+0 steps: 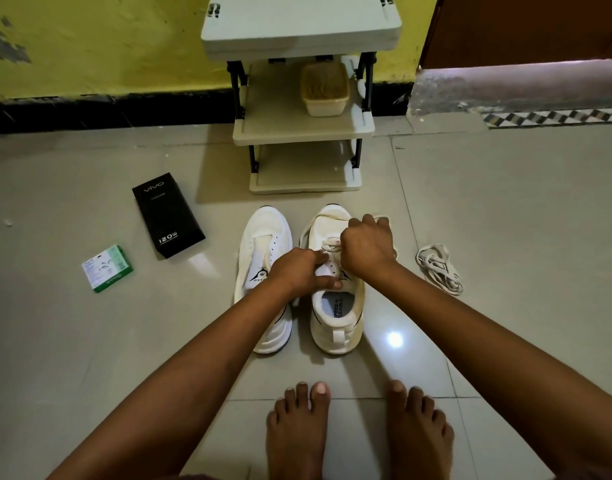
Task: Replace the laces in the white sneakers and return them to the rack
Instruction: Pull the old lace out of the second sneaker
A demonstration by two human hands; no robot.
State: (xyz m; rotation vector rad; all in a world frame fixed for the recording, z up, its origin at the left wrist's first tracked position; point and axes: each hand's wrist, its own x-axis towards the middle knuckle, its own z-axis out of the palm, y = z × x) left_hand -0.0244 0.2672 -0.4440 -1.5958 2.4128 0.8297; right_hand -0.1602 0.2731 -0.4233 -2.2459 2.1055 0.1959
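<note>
A pale tiled floor (pixel 505 209) fills most of the frame, meeting a yellow wall (pixel 107 39) with a black base strip across the top. At upper centre stands a cream plastic rack (pixel 302 129) with three shelves; a beige tub (pixel 325 90) sits on the right side of its middle shelf.

Just below the rack, at centre frame, two white sneakers stand side by side, toes toward the rack. The left sneaker (pixel 263 244) has bare eyelets and no lace showing. The right sneaker (pixel 335 317) has a lace (pixel 330 245) partly threaded near its toe end, with a loop of it trailing past the toe to the right.

Both forearms reach in from the lower corners. The left hand (pixel 297 271) pinches the right sneaker's tongue and eyelet edge, thumb below and fingers curled over it. The right hand (pixel 365 247) is closed in a fist around the lace over the shoe's forefoot.

Two bare feet (pixel 360 431) rest at the bottom centre.

A black box (pixel 167 214) lies at centre left, and a small green-and-white box (pixel 107 269) lies further left. A loose bundle of off-white laces (pixel 437 268) lies on the floor at centre right, apart from the shoes.
</note>
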